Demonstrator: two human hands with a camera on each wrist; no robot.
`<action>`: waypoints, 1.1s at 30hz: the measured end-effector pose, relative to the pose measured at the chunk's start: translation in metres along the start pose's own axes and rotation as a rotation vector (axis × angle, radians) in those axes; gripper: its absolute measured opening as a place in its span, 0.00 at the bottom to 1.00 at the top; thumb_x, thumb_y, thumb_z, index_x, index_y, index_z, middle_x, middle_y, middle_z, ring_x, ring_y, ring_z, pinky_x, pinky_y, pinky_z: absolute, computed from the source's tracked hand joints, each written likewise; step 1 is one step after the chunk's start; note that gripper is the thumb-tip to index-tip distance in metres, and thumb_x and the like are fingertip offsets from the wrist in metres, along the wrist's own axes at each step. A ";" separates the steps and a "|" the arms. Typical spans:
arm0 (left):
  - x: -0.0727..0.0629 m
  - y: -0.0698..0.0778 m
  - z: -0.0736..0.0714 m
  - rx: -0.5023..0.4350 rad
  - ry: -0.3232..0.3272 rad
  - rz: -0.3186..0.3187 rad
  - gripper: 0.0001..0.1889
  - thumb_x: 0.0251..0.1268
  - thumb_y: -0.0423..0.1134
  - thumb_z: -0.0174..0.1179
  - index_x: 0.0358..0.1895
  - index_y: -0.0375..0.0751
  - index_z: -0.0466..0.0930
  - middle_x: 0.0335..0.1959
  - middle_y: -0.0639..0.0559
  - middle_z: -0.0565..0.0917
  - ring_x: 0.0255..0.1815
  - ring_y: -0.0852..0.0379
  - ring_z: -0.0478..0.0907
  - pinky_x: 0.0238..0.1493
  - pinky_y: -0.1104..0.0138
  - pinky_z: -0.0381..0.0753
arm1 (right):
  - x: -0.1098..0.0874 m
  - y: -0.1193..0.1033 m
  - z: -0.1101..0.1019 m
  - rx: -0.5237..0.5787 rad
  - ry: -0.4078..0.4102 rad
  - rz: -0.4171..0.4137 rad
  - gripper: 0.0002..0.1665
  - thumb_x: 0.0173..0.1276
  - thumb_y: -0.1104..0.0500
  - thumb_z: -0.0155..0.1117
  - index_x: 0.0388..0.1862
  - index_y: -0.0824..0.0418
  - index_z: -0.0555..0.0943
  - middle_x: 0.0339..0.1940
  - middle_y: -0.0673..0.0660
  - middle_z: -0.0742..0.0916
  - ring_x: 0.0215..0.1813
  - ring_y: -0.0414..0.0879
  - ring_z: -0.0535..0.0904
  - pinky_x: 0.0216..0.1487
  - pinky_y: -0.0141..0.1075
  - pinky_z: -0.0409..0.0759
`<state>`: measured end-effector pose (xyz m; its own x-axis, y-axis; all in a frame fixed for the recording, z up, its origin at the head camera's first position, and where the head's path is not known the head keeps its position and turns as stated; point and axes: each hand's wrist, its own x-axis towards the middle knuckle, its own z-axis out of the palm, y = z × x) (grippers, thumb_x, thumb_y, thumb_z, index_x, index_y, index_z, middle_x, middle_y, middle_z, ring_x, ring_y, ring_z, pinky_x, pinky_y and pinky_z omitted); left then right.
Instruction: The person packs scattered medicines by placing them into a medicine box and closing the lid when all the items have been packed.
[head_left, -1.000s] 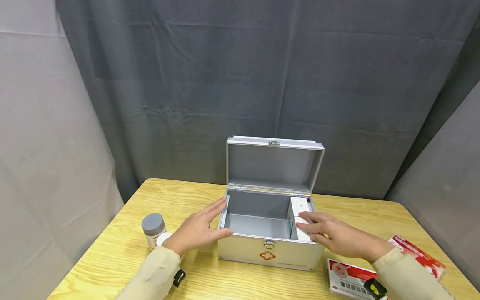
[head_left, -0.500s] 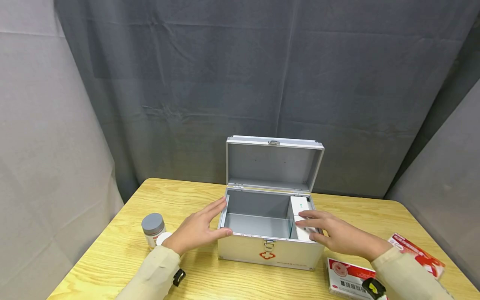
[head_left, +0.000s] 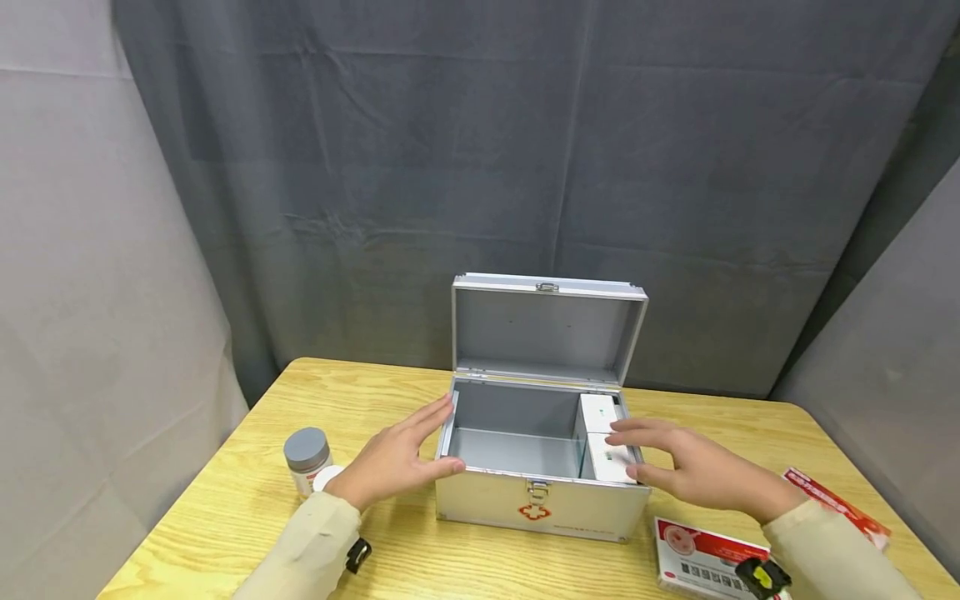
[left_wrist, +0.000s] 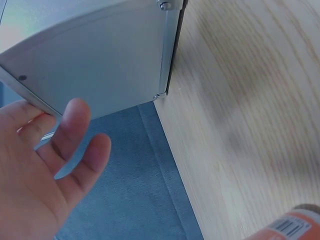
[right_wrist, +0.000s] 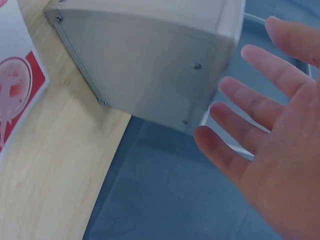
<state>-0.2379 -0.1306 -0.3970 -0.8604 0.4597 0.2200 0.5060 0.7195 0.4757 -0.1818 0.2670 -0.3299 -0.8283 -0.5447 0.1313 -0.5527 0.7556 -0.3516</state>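
A silver metal first-aid case (head_left: 491, 500) with a red cross emblem stands on the table, its lid (head_left: 551, 333) raised. Inside, along the right wall, two white boxes (head_left: 597, 412) sit one behind the other. My left hand (head_left: 401, 458) rests on the case's left rim, thumb at the front edge and fingers along the side; the left wrist view shows these fingers (left_wrist: 75, 130) loosely bent at the rim. Over the right rim, beside the front white box (head_left: 611, 460), my right hand (head_left: 690, 467) hovers with spread fingers and nothing in its grasp.
A grey-lidded bottle (head_left: 306, 450) and a white round cap (head_left: 327, 477) stand left, close to the left forearm. Right of the case lie a red-and-white box (head_left: 697, 554) and a red box (head_left: 836, 504), partly behind the right sleeve. A grey curtain (head_left: 375, 183) hangs behind the table.
My right hand has lifted off the white boxes and shifted right, uncovering more of the front one. The left hand stays on the case's left rim.
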 end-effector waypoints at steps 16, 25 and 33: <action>-0.001 0.000 0.000 -0.006 0.004 0.009 0.46 0.58 0.71 0.59 0.78 0.57 0.58 0.80 0.65 0.56 0.76 0.48 0.65 0.70 0.44 0.69 | -0.024 0.014 -0.024 -0.069 0.113 0.080 0.22 0.73 0.49 0.61 0.64 0.46 0.78 0.65 0.54 0.82 0.64 0.37 0.76 0.53 0.37 0.82; -0.001 0.001 -0.002 0.001 0.004 0.015 0.46 0.58 0.70 0.59 0.78 0.56 0.58 0.80 0.64 0.57 0.70 0.48 0.73 0.69 0.46 0.72 | -0.036 0.029 -0.030 -0.075 0.134 0.082 0.22 0.72 0.52 0.62 0.64 0.49 0.78 0.63 0.55 0.83 0.60 0.24 0.73 0.46 0.33 0.82; 0.000 0.000 -0.002 0.012 -0.012 0.006 0.46 0.58 0.71 0.58 0.78 0.58 0.57 0.80 0.65 0.56 0.28 0.68 0.73 0.62 0.51 0.77 | -0.048 0.045 -0.030 -0.120 0.175 0.071 0.21 0.71 0.56 0.64 0.62 0.52 0.79 0.59 0.54 0.85 0.57 0.19 0.71 0.41 0.31 0.81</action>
<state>-0.2375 -0.1316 -0.3949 -0.8565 0.4704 0.2125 0.5121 0.7229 0.4639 -0.1696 0.3385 -0.3239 -0.8629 -0.4253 0.2730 -0.4911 0.8332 -0.2542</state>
